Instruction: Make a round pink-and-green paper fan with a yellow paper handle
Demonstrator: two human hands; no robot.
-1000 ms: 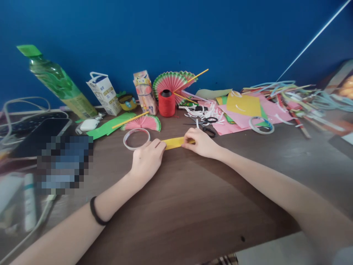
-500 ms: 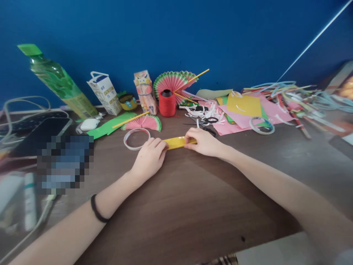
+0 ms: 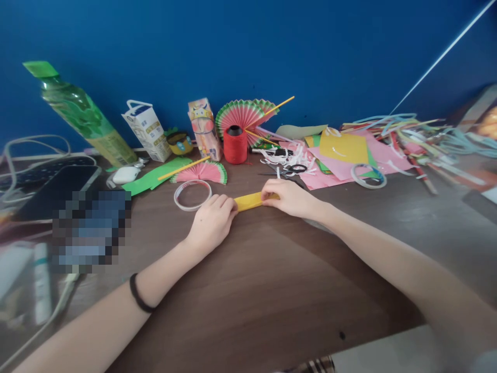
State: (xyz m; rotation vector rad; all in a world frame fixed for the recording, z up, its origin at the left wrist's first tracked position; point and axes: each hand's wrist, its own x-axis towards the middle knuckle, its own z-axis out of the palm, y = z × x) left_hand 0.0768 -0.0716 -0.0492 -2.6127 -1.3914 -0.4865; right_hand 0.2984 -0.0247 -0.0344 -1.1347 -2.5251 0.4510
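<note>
A folded yellow paper strip point(image 3: 248, 201) lies on the brown table point(image 3: 272, 290), stretched between my two hands. My left hand point(image 3: 212, 223) is closed on its left end, fingers curled over the paper. My right hand point(image 3: 289, 199) pinches its right end with fingers pressed together. A ring of clear tape point(image 3: 192, 195) sits just left of my left hand. Black scissors point(image 3: 293, 173) lie just behind my right hand.
Along the blue wall stand a green bottle point(image 3: 83, 116), a milk carton point(image 3: 147, 129), a printed carton point(image 3: 204, 129), a red thread spool point(image 3: 235, 145) and pink paper fans point(image 3: 240, 115). Coloured paper sheets point(image 3: 341, 150), another tape ring point(image 3: 368, 176) and paper strips crowd the right. Cables and a phone lie at the left.
Both hands have shifted slightly right and away along the table with the yellow strip, which looks a little more folded and shorter between them.
</note>
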